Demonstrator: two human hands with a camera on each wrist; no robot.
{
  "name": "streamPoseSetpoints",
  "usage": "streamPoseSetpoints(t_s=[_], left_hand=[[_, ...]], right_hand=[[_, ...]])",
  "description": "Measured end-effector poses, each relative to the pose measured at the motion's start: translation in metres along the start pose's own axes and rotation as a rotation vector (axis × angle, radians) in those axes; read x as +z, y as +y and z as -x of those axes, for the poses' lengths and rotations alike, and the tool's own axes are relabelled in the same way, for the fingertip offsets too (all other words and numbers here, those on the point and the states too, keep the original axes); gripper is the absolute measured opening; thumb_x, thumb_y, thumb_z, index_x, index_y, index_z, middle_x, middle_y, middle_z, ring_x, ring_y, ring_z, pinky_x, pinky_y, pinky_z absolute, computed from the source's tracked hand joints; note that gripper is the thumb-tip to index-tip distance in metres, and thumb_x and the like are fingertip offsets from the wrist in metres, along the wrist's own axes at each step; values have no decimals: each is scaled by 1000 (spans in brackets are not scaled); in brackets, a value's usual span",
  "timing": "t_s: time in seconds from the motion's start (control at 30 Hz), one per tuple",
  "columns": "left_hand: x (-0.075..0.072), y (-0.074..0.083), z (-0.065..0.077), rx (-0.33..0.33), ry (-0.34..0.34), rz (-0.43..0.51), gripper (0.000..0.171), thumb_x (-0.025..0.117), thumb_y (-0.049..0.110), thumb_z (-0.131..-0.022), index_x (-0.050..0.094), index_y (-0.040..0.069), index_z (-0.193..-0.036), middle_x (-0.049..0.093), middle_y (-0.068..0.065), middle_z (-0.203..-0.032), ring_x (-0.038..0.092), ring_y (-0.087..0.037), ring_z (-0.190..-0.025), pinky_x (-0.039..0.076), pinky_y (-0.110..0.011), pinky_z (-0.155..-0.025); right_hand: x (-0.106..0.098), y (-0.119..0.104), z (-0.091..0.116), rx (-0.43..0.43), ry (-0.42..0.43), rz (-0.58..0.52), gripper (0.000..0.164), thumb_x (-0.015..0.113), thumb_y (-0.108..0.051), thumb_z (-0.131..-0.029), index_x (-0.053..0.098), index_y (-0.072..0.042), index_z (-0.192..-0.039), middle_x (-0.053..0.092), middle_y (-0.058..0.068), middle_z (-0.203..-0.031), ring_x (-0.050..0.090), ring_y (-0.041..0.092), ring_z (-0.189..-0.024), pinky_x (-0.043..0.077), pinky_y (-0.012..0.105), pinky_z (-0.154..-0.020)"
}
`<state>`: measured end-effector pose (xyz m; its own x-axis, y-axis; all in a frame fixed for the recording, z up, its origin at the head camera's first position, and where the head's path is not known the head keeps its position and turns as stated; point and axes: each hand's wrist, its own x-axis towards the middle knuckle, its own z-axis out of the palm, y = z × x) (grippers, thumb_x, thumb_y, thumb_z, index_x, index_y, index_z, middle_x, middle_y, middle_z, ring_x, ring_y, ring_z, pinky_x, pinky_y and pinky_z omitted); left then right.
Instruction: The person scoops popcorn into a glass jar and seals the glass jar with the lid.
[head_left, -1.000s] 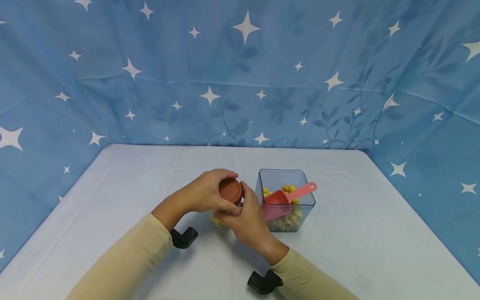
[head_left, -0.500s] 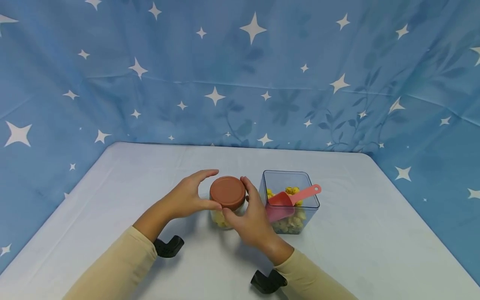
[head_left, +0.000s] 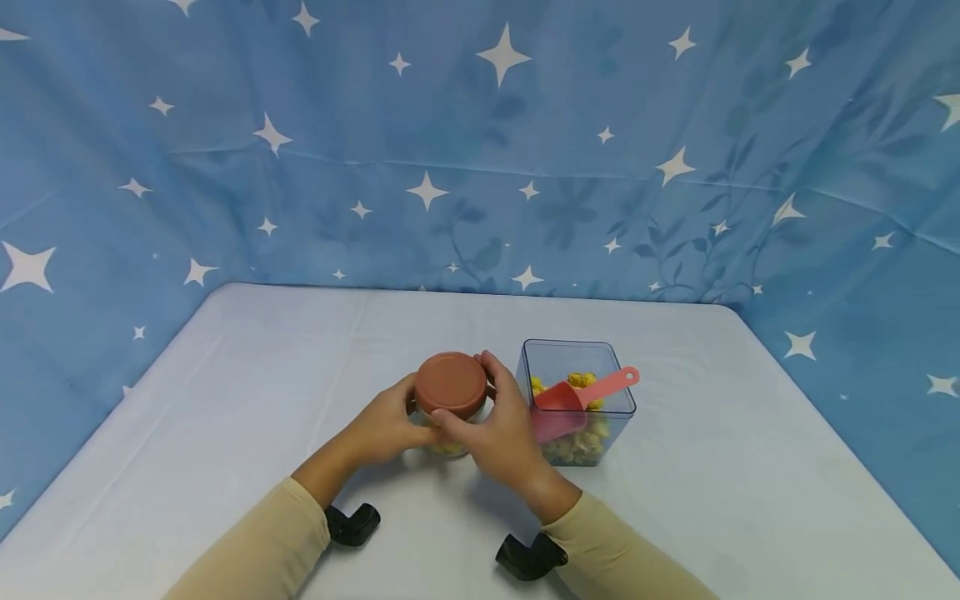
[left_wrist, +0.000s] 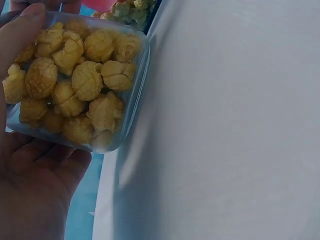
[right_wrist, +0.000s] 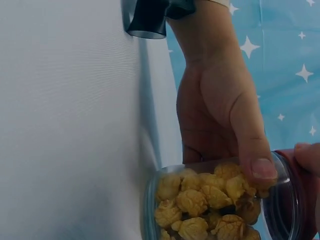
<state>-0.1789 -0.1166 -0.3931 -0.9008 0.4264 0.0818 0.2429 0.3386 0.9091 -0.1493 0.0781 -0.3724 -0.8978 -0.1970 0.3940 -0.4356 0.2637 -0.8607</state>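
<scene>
A clear jar (left_wrist: 75, 80) of yellow popcorn stands upright on the table with a round brown lid (head_left: 452, 385) on its top. My left hand (head_left: 382, 425) grips the jar's body from the left, its thumb (right_wrist: 262, 170) against the clear wall. From the right, my right hand (head_left: 506, 437) holds the lid, with the thumb along its near edge and fingers behind. The far-side fingers are partly hidden in the head view.
Right of the jar stands a clear square container (head_left: 577, 354) part-filled with popcorn. A pink scoop (head_left: 558, 400) leans in it, handle over the right rim. White cloth covers the table (head_left: 720, 433); a blue starry curtain (head_left: 337, 150) hangs behind.
My left hand has released the lid, spread wide, then moved lower to grip the jar's body. The right hand stays at the jar's right, its thumb now at the lid.
</scene>
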Motion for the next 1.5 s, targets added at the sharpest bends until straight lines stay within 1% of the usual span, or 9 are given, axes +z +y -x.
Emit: streamPoseSetpoints(t_s=[0.17,0.33,0.43,0.6,0.8,1.03,1.13,1.37,1.5], left_hand=[[0,0,1,4,25,-10,80,85,28,-80,46,6,-145,56,-5,-139,46,-29,-135,36,-50,-111],[-3,1,4,7,38,-42,81,86,32,-80,47,7,-145,57,-4,-138,48,-29,-133,39,-51,-109],[-7,1,6,0,42,-56,82,87,35,-78,47,9,-145,56,-3,-138,48,-28,-133,39,-51,-109],[-12,0,7,-10,60,-84,81,89,38,-76,50,11,-142,58,0,-135,51,-26,-131,41,-51,-107],[-15,-1,7,19,44,-89,79,86,36,-79,49,8,-142,58,-3,-135,51,-28,-131,40,-53,-107],[-16,-1,5,15,24,-81,82,87,35,-78,48,9,-145,57,-2,-137,49,-27,-132,39,-52,-108],[-15,-2,5,26,18,-84,81,86,34,-79,48,7,-144,57,-4,-137,49,-29,-132,39,-53,-108],[-16,-4,6,20,21,-96,80,85,35,-79,48,7,-144,58,-4,-137,48,-31,-133,38,-54,-109],[-16,-5,7,19,14,-94,80,85,34,-79,47,6,-144,57,-5,-138,47,-31,-134,37,-54,-109]], right_hand=[[3,0,0,1,22,58,91,83,-25,-84,30,5,-152,40,20,-148,42,33,-133,40,55,-106],[1,2,-3,-17,-68,14,86,73,-21,-88,25,3,-155,41,17,-150,42,31,-136,35,56,-110],[0,4,-4,-33,-98,-1,82,70,-19,-89,27,4,-154,43,16,-150,42,31,-136,33,57,-111],[1,4,-5,-61,-81,21,78,73,-18,-88,33,7,-150,44,17,-148,42,33,-136,36,58,-107],[0,1,-6,-48,-67,52,82,76,-20,-87,33,6,-150,45,17,-145,43,32,-132,41,56,-103],[-2,1,-12,-14,-166,-6,83,72,-18,-89,25,5,-155,40,17,-153,42,32,-137,35,54,-111],[-1,1,-14,2,-155,-19,81,73,-16,-89,29,7,-153,42,18,-151,46,33,-134,36,53,-110],[4,-1,-11,1,-56,50,88,85,-22,-81,36,8,-148,46,19,-143,48,33,-128,43,52,-104],[3,0,-12,0,-101,52,90,82,-23,-84,31,6,-152,40,18,-150,43,33,-135,39,53,-108]])
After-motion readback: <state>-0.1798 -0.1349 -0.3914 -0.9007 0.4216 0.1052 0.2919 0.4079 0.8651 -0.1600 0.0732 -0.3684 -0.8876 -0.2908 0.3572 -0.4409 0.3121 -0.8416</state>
